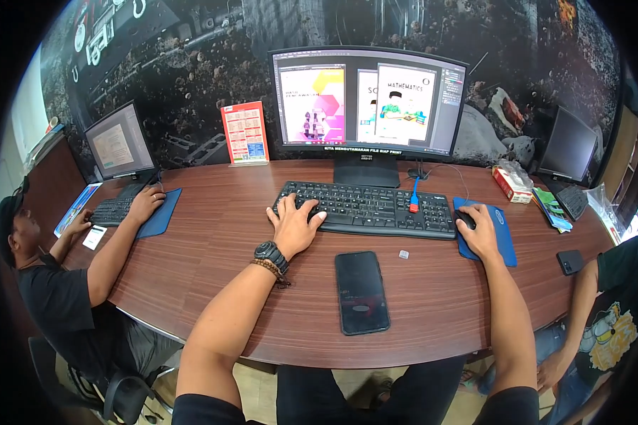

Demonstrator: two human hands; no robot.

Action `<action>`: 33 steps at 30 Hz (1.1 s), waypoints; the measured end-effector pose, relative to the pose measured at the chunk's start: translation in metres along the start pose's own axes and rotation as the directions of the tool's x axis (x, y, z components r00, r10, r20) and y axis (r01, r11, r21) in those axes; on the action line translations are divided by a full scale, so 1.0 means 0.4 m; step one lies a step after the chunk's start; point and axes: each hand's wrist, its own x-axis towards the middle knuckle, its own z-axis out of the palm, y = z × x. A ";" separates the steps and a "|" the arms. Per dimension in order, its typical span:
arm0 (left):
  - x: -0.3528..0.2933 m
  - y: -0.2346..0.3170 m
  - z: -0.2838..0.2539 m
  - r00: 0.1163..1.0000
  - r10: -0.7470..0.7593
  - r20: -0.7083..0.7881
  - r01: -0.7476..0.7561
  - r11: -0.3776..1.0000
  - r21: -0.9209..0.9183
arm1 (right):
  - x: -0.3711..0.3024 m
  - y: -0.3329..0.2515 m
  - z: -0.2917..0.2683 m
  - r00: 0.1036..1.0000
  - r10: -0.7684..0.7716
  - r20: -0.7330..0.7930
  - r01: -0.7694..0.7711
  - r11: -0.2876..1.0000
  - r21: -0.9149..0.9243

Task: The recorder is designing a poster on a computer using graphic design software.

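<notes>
Right fingers [481, 210] partly hiding mouse [466, 220], left fingers [290, 204] over keyboard [365, 207]

Dark mural wall [191, 78], curved wood-grain desk [188, 265], pale floor [257, 386]

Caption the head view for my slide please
Left hand on the black keyboard, right hand on the mouse, a dark phone lying on the brown desk.

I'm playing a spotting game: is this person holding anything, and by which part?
The right grip holds the black mouse from above, over its back; the left grip rests on the keyboard, holding nothing.
</notes>
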 end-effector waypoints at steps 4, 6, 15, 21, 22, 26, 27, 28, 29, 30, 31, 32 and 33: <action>0.001 0.001 -0.001 1.000 0.006 0.002 -0.006 1.000 -0.003 | 0.001 0.012 0.002 1.000 -0.015 -0.007 0.015 1.000 0.011; 0.000 0.002 -0.001 1.000 0.009 0.009 -0.009 1.000 0.000 | 0.002 0.017 0.003 1.000 -0.028 -0.004 0.028 0.999 0.017; 0.003 -0.001 0.004 1.000 0.003 -0.003 -0.003 1.000 0.012 | 0.002 0.012 0.003 0.997 0.050 -0.050 -0.052 0.998 -0.041; 0.005 -0.001 0.006 1.000 0.014 -0.002 -0.014 1.000 0.021 | 0.002 0.016 0.003 0.998 0.030 -0.051 -0.032 0.999 -0.028; 0.005 -0.002 0.006 1.000 0.015 0.000 -0.015 1.000 0.021 | 0.002 0.016 0.003 0.998 0.033 -0.050 -0.034 0.999 -0.028; 0.005 -0.001 0.006 1.000 0.014 -0.006 -0.014 1.000 0.026 | 0.003 0.020 0.005 0.998 0.033 -0.051 -0.034 0.999 -0.016; 0.004 -0.003 0.007 1.000 0.015 -0.009 -0.015 0.999 0.028 | 0.002 0.021 0.006 0.998 0.038 -0.050 -0.039 0.999 -0.015; 0.004 -0.004 0.008 1.000 0.015 -0.009 -0.015 0.999 0.030 | 0.002 0.021 0.007 0.998 0.038 -0.050 -0.039 0.999 -0.014; 0.004 -0.005 0.009 1.000 0.014 -0.010 -0.014 0.999 0.032 | 0.002 0.022 0.007 0.998 0.043 -0.049 -0.043 0.999 -0.010; 0.005 -0.004 0.008 1.000 0.013 -0.011 -0.013 0.999 0.035 | 0.003 0.022 0.007 0.998 0.047 -0.049 -0.047 0.999 -0.007; 0.005 -0.004 0.007 1.000 0.014 -0.012 -0.014 0.999 0.037 | 0.004 0.021 0.008 0.998 0.046 -0.050 -0.046 0.999 -0.004; 0.006 -0.005 0.006 1.000 0.011 -0.005 -0.011 0.999 0.034 | 0.005 0.020 0.008 0.997 0.047 -0.054 -0.047 0.999 0.000; 0.004 -0.005 0.005 1.000 0.007 0.003 -0.007 0.999 0.032 | 0.003 0.018 0.008 0.997 0.048 -0.056 -0.048 0.999 0.005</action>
